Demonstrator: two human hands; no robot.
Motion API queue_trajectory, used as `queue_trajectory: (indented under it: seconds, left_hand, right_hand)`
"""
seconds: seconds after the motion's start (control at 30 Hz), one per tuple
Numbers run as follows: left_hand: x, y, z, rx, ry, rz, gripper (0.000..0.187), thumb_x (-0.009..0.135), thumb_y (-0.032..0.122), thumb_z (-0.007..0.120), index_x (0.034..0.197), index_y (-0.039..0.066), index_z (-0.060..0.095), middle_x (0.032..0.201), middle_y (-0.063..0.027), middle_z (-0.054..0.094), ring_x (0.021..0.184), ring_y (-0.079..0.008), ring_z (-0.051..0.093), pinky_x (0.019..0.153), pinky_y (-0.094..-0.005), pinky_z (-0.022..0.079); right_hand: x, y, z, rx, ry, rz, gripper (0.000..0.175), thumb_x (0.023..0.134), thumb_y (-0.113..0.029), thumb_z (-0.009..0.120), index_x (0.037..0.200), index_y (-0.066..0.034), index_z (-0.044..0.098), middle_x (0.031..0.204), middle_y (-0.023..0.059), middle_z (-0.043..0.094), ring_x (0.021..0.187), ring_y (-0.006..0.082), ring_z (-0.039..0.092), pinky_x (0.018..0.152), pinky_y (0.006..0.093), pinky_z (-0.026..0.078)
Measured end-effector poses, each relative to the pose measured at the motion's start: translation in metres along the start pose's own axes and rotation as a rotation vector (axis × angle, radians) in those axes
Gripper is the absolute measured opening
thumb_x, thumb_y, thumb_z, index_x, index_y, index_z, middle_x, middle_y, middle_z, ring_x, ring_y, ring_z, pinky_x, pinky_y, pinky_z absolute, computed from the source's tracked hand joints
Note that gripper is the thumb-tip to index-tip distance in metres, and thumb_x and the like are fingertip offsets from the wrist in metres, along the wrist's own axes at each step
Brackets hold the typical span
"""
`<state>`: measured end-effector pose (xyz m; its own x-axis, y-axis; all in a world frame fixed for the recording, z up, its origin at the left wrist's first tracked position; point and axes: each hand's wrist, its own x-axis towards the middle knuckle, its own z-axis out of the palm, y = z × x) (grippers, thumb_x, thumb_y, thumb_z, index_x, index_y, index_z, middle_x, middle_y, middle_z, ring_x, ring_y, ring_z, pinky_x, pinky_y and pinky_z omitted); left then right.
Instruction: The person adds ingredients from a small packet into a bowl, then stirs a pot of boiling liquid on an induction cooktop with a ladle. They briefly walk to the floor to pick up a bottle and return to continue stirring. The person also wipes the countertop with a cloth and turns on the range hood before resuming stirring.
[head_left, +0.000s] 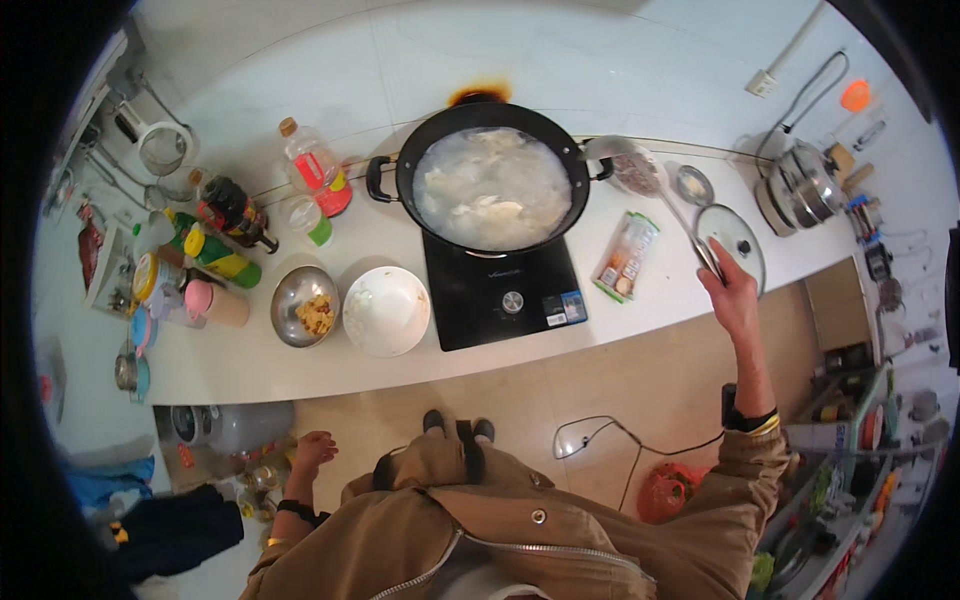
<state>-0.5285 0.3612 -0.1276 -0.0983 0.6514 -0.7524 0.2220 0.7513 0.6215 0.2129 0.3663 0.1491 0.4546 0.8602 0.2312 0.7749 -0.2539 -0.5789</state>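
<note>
My right hand (729, 289) grips the dark handle of a long metal ladle or skimmer (681, 214). Its blurred head is by the right handle of a black two-handled wok (491, 114). Cloudy, steaming water fills the wok, with pale pieces (499, 210) in it that look like dumplings. The wok sits on a black induction cooker (487, 300). Under my right hand lies a glass lid (731, 225) with a black knob. Low at my side, before the counter's front edge, hangs my left hand (316, 448), fingers loosely curled, with nothing visible in it.
Left of the cooker are a white bowl (386, 311), a steel bowl (285, 307) of brown food and several bottles (229, 259). To its right lie a food packet (628, 257), a bowl of dark food (637, 171) and steel pots (806, 184). A cable (637, 442) trails across the floor.
</note>
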Motion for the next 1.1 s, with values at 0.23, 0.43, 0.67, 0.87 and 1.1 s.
queue_trajectory:
  seconds: [0.23,0.43,0.67,0.87,1.1]
  left_hand:
    - [0.043,0.012,0.007,-0.001,-0.13,0.019,0.019,0.087,0.018,0.057,0.099,0.003,0.058,0.084,-0.009,0.062,0.072,-0.02,0.063,0.059,-0.0319,0.05]
    - [0.067,-0.026,-0.03,-0.06,-0.075,-0.085,0.014,0.086,0.016,0.054,0.09,0.003,0.059,0.077,-0.0088,0.062,0.064,-0.0188,0.062,0.053,-0.0298,0.05]
    - [0.062,-0.08,-0.074,-0.119,0.007,-0.266,0.008,0.084,0.013,0.053,0.083,0.006,0.056,0.074,-0.0086,0.061,0.06,-0.0202,0.061,0.048,-0.0308,0.047]
    - [0.049,-0.081,-0.076,-0.215,0.044,-0.233,0.011,0.082,0.007,0.055,0.092,0.002,0.058,0.073,-0.0103,0.06,0.059,-0.0206,0.06,0.047,-0.0287,0.045]
    - [0.044,-0.071,-0.068,-0.256,0.062,-0.131,0.013,0.082,0.006,0.054,0.094,0.0,0.058,0.074,-0.0112,0.06,0.057,-0.0207,0.059,0.048,-0.0289,0.046]
  right_hand:
    - [0.012,-0.124,-0.012,-0.544,-0.27,-0.396,0.037,0.074,-0.008,0.06,0.11,-0.0082,0.061,0.078,0.0208,0.063,0.072,0.037,0.06,0.064,0.0434,0.049]
    - [0.02,-0.157,0.01,-0.591,-0.421,-0.405,0.036,0.073,-0.011,0.058,0.108,-0.0076,0.063,0.079,0.0213,0.062,0.074,0.0386,0.06,0.069,0.0451,0.049]
    - [0.008,-0.147,0.068,-0.38,-0.42,-0.283,0.037,0.072,-0.017,0.061,0.107,-0.0055,0.064,0.089,0.0234,0.063,0.084,0.0388,0.06,0.077,0.0407,0.049]
    - [0.01,-0.146,0.11,-0.268,-0.391,-0.203,0.036,0.073,-0.015,0.06,0.109,-0.0093,0.062,0.084,0.0235,0.061,0.079,0.0383,0.06,0.07,0.0414,0.048]
    - [0.026,-0.142,0.151,-0.164,-0.351,-0.126,0.041,0.074,-0.017,0.062,0.114,-0.0075,0.06,0.094,0.0224,0.062,0.088,0.0371,0.061,0.077,0.039,0.048]
